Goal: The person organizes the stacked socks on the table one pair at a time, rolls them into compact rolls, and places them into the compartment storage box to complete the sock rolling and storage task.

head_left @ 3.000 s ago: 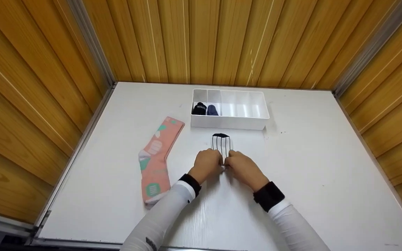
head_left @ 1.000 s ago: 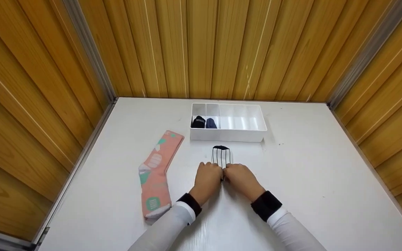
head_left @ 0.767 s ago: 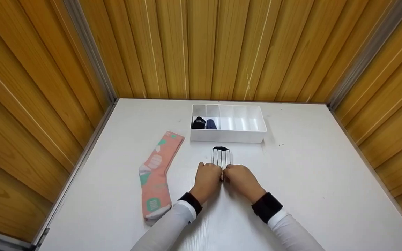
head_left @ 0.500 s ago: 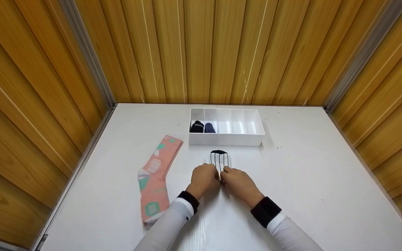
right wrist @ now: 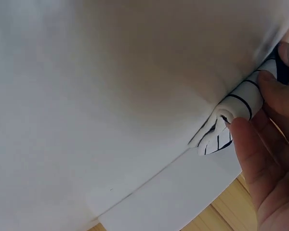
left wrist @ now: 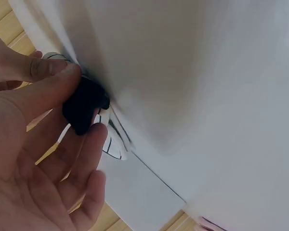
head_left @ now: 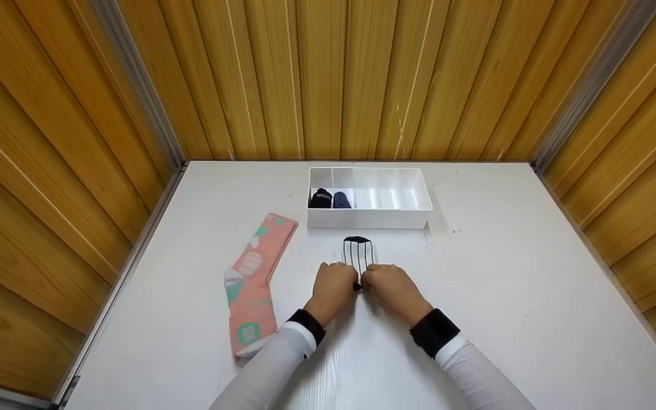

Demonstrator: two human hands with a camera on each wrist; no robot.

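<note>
A white sock with thin black stripes (head_left: 358,250) lies on the table in front of the box, its black end pointing away. My left hand (head_left: 333,289) pinches the near end from the left, where the left wrist view shows a black part (left wrist: 83,107) between thumb and fingers. From the other side my right hand (head_left: 393,289) pinches the same end; in the right wrist view it is a tight striped roll (right wrist: 241,98) under thumb and fingers. The rest of the sock lies flat beyond the roll. In the head view, the hands largely hide the roll.
A pink sock with green and white patches (head_left: 255,273) lies flat at the left, its toe beside the left sleeve. Behind the hands stands a white divided box (head_left: 369,220), with a black rolled sock (head_left: 321,199) and a navy rolled one (head_left: 341,200) in its left compartments.
The head view has tilted a little. Both hands stay at the striped sock's near end, and their fingers have shifted slightly on it. The pink sock and the box have not moved.
</note>
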